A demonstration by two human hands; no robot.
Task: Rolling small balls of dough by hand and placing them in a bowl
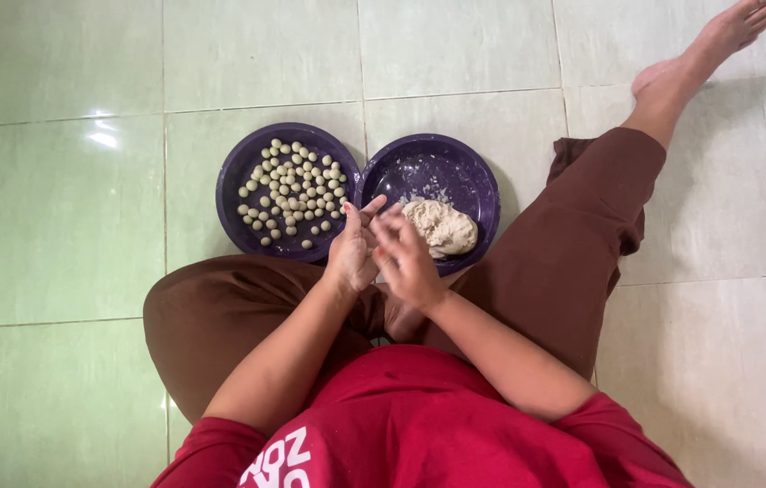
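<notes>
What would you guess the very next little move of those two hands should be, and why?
Probably the left hand and right hand, pressed palm to palm, should drop a rolled bit into the left bowl, where many small balls lie. The dough lump waits in the right bowl.

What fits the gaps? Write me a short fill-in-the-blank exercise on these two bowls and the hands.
1. The small dough balls lie in the ____ of the two purple bowls.
2. The big dough lump sits in the right purple bowl, toward its ____ edge.
3. The left hand and right hand are pressed ____ in front of the bowls.
4. The floor is covered in pale green ____.

Missing words: left; near; together; tiles
</notes>
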